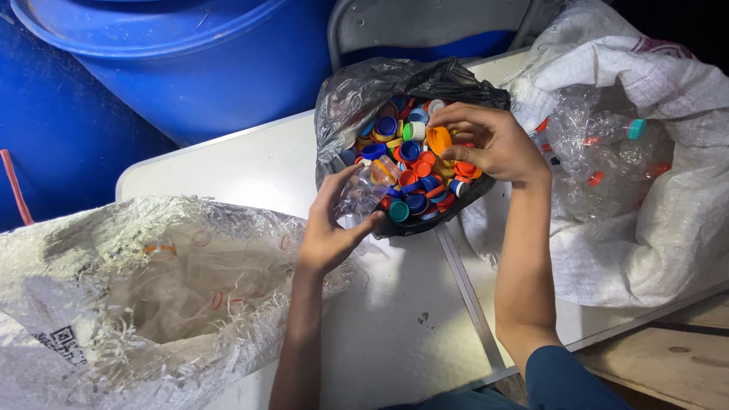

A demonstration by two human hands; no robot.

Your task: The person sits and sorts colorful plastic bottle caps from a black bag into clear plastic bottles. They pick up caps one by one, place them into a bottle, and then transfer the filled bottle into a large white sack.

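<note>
Left hand point(328, 231) wrapped around a clear crumpled plastic bottle point(364, 190), held at the near edge of a black plastic bag point(342, 99) full of mixed coloured bottle caps point(416, 171). Right hand point(490, 144) over the bag – fingertips pinching a round orange plastic cap point(438, 139). White woven sacks on both sides – left one point(114, 304), right one point(668, 228) – on a pale tabletop point(250, 167).

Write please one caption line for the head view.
Left hand holds a clear bottle; right hand holds an orange cap over a black bag of caps.
</note>
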